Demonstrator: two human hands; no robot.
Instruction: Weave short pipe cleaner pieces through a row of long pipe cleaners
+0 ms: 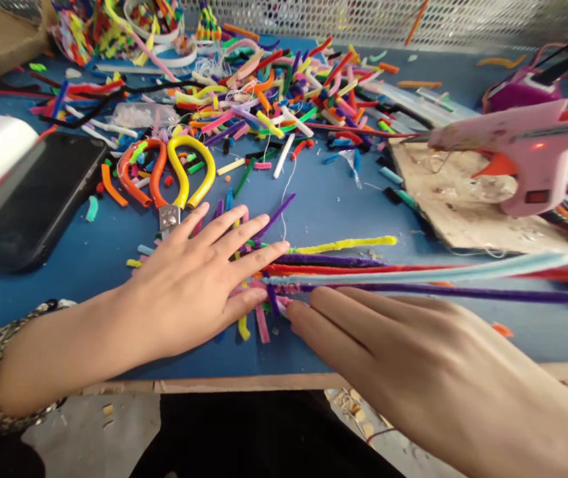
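Note:
My left hand (198, 272) lies palm down with its fingers spread, pressing on a woven patch of coloured pipe cleaners (262, 324). Their short ends poke out around the fingers; the middle of the patch is covered. Long strands run right from it: a yellow pipe cleaner (346, 244), a light blue one (493, 271) and a dark purple one (463, 292). My right hand (413, 352) has its fingers together and bent, the tips at a pink pipe cleaner (281, 304) on the patch's right edge. Its grip is partly hidden.
Orange-and-yellow-handled pliers (170, 214) lie beyond my left hand. A black phone (34, 206) rests at left. A pink glue gun (523, 146) stands on cardboard (443, 212) at right. Cut pipe cleaner pieces (264, 99) are heaped at the back. The table's edge (244, 383) is near me.

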